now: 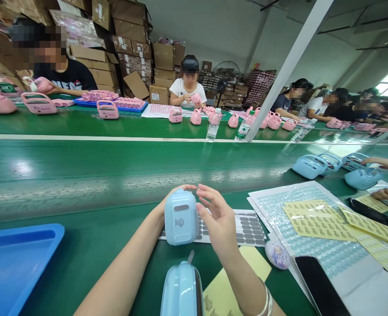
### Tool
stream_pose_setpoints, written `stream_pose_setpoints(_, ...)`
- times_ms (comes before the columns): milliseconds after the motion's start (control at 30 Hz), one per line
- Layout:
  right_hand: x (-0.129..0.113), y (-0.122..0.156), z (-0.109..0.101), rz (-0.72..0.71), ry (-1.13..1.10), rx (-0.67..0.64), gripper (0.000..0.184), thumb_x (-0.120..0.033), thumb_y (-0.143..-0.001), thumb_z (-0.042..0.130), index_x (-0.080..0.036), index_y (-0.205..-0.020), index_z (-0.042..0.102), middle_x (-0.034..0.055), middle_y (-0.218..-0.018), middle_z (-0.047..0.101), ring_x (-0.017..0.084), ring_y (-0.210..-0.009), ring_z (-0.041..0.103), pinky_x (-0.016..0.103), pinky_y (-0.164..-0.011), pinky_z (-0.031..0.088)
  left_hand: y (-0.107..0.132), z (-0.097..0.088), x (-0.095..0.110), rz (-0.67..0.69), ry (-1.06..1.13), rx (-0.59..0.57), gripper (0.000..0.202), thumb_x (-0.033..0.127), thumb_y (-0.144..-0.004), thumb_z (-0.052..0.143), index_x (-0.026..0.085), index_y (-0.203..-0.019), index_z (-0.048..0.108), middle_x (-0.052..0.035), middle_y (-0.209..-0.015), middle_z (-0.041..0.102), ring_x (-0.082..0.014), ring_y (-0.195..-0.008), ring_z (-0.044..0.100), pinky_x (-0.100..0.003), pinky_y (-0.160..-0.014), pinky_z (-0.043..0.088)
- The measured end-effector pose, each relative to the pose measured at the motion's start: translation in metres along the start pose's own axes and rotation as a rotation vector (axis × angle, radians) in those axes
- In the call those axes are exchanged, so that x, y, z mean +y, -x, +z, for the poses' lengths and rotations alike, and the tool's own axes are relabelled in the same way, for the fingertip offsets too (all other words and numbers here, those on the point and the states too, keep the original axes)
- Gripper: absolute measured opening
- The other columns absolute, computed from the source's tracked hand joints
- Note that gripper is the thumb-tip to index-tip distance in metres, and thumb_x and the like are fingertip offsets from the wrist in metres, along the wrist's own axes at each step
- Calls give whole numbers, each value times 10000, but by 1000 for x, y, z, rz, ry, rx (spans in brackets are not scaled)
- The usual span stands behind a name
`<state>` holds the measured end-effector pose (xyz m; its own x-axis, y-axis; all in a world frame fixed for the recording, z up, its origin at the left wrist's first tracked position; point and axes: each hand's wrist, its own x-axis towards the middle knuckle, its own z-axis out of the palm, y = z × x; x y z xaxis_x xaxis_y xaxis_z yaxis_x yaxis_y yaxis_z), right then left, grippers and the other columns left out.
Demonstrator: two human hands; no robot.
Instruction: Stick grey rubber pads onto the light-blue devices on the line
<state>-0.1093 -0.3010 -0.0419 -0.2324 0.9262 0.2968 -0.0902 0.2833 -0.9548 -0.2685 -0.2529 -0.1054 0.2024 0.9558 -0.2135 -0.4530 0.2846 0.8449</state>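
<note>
A light blue plastic device (181,224) with rounded corners stands up off the table, its face with a grey oval and small dark print turned to me. My left hand (174,190) grips it from behind, so most of its fingers are hidden. On the other side, my right hand (218,217) is open with fingers apart, the thumb tip at the device's right edge; whether it touches I cannot tell. Below lies a sheet of grey oval stickers (248,228), partly covered by the device and right hand. Nearer me sits a second light blue device (180,289).
A blue tray (45,245) lies at left. To the right are yellow sticker sheets (315,219), a black phone (322,285) and a round badge (277,254). Blue devices (309,166) stand beside a co-worker's hand (383,163). Across the belt, people handle pink devices (108,109).
</note>
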Motion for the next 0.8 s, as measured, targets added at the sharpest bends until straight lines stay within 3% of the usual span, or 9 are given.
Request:
stream_pose_setpoints(67, 1, 2, 1, -176, 225, 74, 136, -200, -846, 585, -225, -920, 697, 73, -1083, 660, 202, -1056, 609, 376, -931, 502, 1, 0, 0, -12, 29, 43, 397, 142, -610, 677, 194, -996, 602, 35, -651, 613, -131, -556, 568, -260, -581, 457)
stream_pose_setpoints(133, 0, 4, 3, -259, 362, 111, 166, -174, -855, 569, -224, -936, 704, 76, -1024, 666, 199, -984, 629, 374, -874, 523, 2, 2, 1, -25, 37, 72, 372, 166, -646, 662, 194, -1011, 596, 19, -676, 631, -144, -575, 588, -268, -591, 465)
stream_pose_setpoints(333, -1, 5, 7, -337, 476, 145, 191, -140, -869, 531, -213, -855, 707, 61, -850, 641, 181, -817, 615, 338, -713, 533, 4, 8, 2, -29, 33, 77, 366, 138, -643, 662, 168, -1002, 595, 45, -583, 601, -102, -479, 528, -243, -555, 435)
stream_pose_setpoints(433, -4, 4, 7, -354, 490, 119, 180, -120, -862, 528, -208, -821, 679, 55, -842, 628, 176, -813, 603, 331, -720, 517, 3, 6, 3, -24, 20, 79, 397, 113, -627, 656, 163, -1014, 582, 54, -569, 596, -93, -461, 511, -235, -544, 427)
stream_pose_setpoints(533, -12, 4, 5, -297, 464, 75, 157, -114, -847, 536, -203, -776, 643, 62, -950, 627, 188, -932, 602, 344, -813, 499, 3, 5, 3, -18, -11, 78, 429, 106, -627, 654, 164, -1043, 574, 37, -615, 627, -110, -500, 542, -245, -565, 444)
stream_pose_setpoints(633, -20, 5, 3, -90, 321, 9, 122, -142, -832, 559, -205, -744, 615, 61, -1107, 594, 205, -1102, 560, 361, -919, 471, 1, 6, 2, -2, -23, 77, 388, 114, -625, 663, 147, -1005, 590, -1, -712, 671, -130, -589, 587, -252, -607, 463)
stream_pose_setpoints(700, -24, 6, 1, 33, 219, -23, 106, -181, -837, 559, -207, -744, 603, 63, -1185, 559, 220, -1173, 525, 379, -945, 466, 0, 7, 1, 10, -44, 71, 363, 131, -625, 673, 135, -980, 599, -17, -744, 680, -132, -611, 592, -251, -612, 463)
stream_pose_setpoints(800, -30, 9, -1, 80, 262, -5, 134, -233, -865, 519, -212, -748, 581, 69, -1265, 515, 246, -1210, 495, 421, -938, 456, -2, 6, -2, 19, -97, 67, 374, 193, -647, 686, 134, -1007, 606, -21, -736, 680, -136, -597, 585, -260, -598, 456)
